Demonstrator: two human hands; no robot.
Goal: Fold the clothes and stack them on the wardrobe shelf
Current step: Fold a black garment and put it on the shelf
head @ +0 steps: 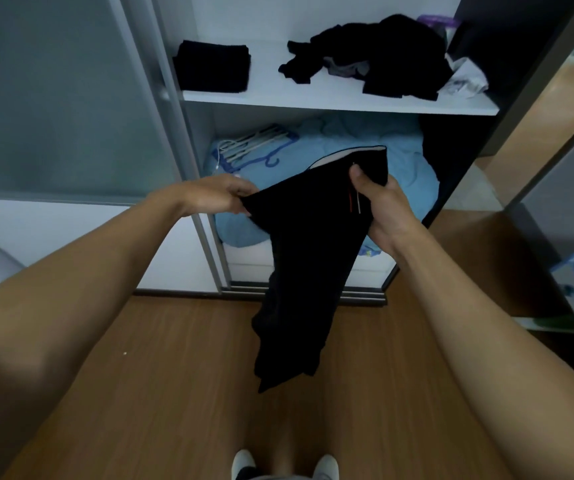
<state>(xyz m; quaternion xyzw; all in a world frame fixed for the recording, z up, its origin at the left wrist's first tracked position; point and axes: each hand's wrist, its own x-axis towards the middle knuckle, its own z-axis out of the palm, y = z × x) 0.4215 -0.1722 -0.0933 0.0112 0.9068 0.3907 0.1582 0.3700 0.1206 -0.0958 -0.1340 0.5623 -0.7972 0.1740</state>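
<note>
Black fabric garment [299, 271] hangs mid-frame, unfolded, top edge stretched between both hands. Left hand [219, 194] pinches left corner; right hand [379, 199] clamps right edge, thumb on top. White wardrobe shelf [330, 98], upper centre: one folded black stack [213, 65] at left, crumpled dark clothes heap [375, 57] at right, unfolded. Judgement: early stage, most folding left.

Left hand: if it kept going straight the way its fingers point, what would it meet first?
The left hand points right, pinching the black garment. Beyond that fabric, the right hand seems next, though one view leaves depth unclear.
</note>
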